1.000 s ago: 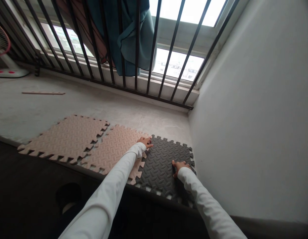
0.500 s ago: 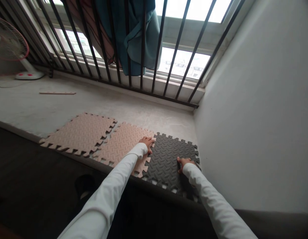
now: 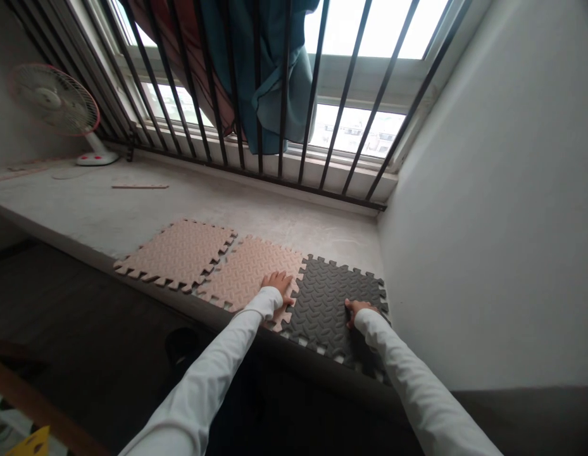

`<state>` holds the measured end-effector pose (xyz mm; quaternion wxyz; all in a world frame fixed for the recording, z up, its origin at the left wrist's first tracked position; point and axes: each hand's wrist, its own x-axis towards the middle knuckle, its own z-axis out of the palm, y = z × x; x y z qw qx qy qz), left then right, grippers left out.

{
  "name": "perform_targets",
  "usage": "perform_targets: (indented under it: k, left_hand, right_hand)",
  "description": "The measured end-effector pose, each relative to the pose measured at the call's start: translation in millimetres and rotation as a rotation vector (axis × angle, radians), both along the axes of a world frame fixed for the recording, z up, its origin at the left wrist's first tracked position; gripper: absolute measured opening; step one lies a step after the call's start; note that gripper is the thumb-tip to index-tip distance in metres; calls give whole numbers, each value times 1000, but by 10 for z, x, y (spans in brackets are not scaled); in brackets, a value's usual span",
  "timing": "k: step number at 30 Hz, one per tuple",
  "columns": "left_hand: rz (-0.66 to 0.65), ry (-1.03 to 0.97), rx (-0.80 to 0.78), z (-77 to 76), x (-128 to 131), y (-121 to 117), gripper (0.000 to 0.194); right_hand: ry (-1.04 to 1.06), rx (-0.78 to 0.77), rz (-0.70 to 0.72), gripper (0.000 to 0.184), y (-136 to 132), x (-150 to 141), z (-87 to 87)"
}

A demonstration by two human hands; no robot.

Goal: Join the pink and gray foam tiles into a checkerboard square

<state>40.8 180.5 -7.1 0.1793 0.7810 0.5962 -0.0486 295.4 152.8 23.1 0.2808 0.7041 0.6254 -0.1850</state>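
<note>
— What have we got in front of us?

— A barred window [image 3: 350, 95] with a teal cloth [image 3: 275, 76] hanging at the bars, and a white wall [image 3: 483, 190] on our right. Below them runs a concrete ledge [image 3: 227, 209], with a desk fan [image 3: 54, 101] and a thin wooden strip [image 3: 140, 187] towards its far left end.

— And the mats?

— Three interlocking foam mats lie in a row along the ledge's near edge: the outer beige mat [image 3: 177, 253], the middle beige mat [image 3: 246, 269], then the dark grey mat [image 3: 331, 304], closest to the corner with the wall.

— Our hands?

— Both are open and palm down, gripping nothing. The left hand [image 3: 278, 285] lies on the middle beige mat, right beside its seam with the dark mat. The right hand [image 3: 357, 311] lies on the dark grey mat, towards its right side.

— How do we do this well?

— We'd keep our palms flat and press evenly along that seam, seating the teeth one by one, so neither mat's edge lifts.
</note>
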Motion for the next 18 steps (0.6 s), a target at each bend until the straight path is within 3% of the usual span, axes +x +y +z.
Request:
perform_targets:
  k: [5, 7, 12, 18]
  left_hand:
    - [-48, -55, -20, -25, -24, -263, 85]
    - [-5, -35, 13, -44, -26, -370, 83]
    - [-3, -36, 198, -6, -217, -463, 49]
    - [526, 222, 336, 122, -1222, -396, 42]
  right_hand:
    - [-10, -28, 5, 76, -24, -61, 129]
    - [-8, -16, 7, 75, -26, -54, 118]
    - [-6, -4, 23, 79, -39, -18, 61]
    - [-21, -1, 15, 78, -31, -12, 40]
